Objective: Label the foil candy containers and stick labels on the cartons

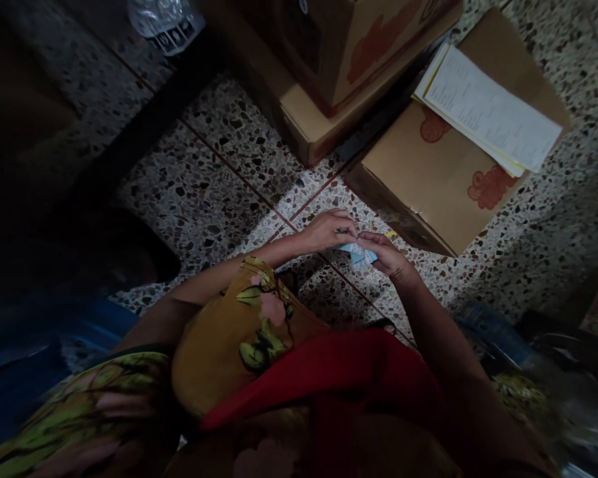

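Both hands meet over the speckled floor, low in front of my lap. Between them is a small light-blue piece with printed markings (361,255), folded or creased; it could be paper or a packet, I cannot tell which. My left hand (327,230) pinches its upper left edge, fingers bent and a dark ring-like band on one finger. My right hand (387,255) grips the right side, thumb on top, its other fingers partly hidden beneath. The fingertips of the two hands nearly touch. A thin yellow thing (390,234) shows just behind the right hand.
A cardboard box (403,169) lies just beyond my hands, bearing a stack of printed sheets (493,109). Further left stand more stacked cartons (299,119). A clear plastic-wrapped item (167,23) sits at top left. Blurred plastic bags (578,411) are at lower right.
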`<control>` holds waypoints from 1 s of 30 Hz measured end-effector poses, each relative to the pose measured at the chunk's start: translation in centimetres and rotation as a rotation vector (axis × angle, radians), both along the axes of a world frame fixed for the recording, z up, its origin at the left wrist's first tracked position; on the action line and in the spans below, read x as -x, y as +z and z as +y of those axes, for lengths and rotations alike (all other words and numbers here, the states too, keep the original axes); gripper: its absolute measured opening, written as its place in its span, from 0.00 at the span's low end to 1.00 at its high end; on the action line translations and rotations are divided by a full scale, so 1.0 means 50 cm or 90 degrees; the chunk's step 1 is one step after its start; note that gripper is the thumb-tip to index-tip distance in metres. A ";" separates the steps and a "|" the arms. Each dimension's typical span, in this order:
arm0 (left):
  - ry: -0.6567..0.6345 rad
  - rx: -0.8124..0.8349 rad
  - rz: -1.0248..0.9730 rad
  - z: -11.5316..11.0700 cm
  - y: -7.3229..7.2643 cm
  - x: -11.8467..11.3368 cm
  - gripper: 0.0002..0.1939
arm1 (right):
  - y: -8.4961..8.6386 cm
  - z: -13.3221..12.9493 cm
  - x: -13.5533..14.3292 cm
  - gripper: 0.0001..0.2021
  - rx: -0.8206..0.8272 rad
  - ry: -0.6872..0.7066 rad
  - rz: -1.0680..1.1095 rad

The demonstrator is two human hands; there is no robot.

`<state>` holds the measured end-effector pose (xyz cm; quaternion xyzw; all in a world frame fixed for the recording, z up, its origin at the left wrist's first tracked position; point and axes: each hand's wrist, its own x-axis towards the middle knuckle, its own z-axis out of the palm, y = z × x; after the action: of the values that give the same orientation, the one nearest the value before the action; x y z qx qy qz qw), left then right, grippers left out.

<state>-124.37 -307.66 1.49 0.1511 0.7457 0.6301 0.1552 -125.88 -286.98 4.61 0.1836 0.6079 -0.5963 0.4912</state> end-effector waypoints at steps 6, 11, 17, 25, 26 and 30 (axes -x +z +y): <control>0.186 0.037 -0.007 -0.006 -0.032 0.038 0.07 | -0.036 0.026 0.031 0.23 -0.220 0.156 0.247; 0.274 -0.004 0.011 0.021 -0.087 0.118 0.06 | -0.030 0.048 0.053 0.27 -0.351 0.389 0.538; 0.271 -0.014 0.005 0.053 -0.118 0.161 0.05 | -0.031 0.041 0.073 0.30 -0.408 0.449 0.565; 0.308 -0.001 0.011 0.067 -0.122 0.156 0.08 | -0.057 0.027 0.085 0.32 -0.385 0.364 0.583; 0.316 0.002 0.014 0.070 -0.123 0.155 0.08 | -0.059 0.026 0.086 0.33 -0.382 0.356 0.579; 0.344 0.013 0.012 0.080 -0.128 0.150 0.09 | -0.067 0.024 0.088 0.33 -0.364 0.328 0.567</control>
<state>-131.86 -303.64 -4.90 -0.0492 0.7667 0.6396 -0.0242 -130.27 -285.81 1.25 -0.1131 0.9173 -0.2898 0.2487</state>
